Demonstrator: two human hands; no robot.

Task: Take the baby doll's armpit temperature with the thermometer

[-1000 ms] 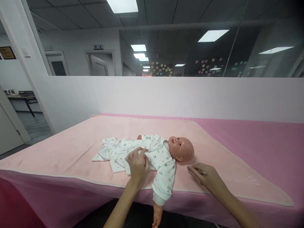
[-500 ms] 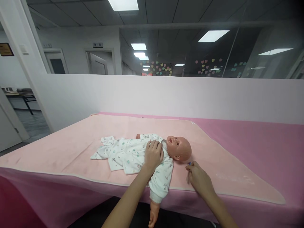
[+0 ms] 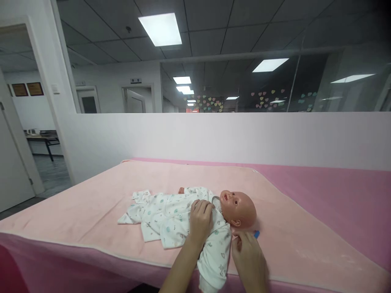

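A baby doll [image 3: 238, 208] lies on its back on a light pink blanket [image 3: 91, 211], head to the right, dressed in a white printed romper [image 3: 165, 213]. My left hand [image 3: 200, 219] rests on the doll's chest, fingers curled against the cloth near the collar. My right hand [image 3: 249, 256] is just below the doll's head, fingers closed in a pinch around a thin object with a blue tip [image 3: 256, 234]; I cannot make out what it is. The doll's near sleeve hangs toward the table's front edge.
The blanket lies over a darker pink table cover [image 3: 336, 195]. A low white partition wall [image 3: 232, 136] with glass above runs behind the table. At the left an open doorway [image 3: 33, 134] shows a dark table in another room.
My left hand moved from the doll's belly up to its chest. My right hand slid left, closer under the doll's head. The camera tilted upward a little.
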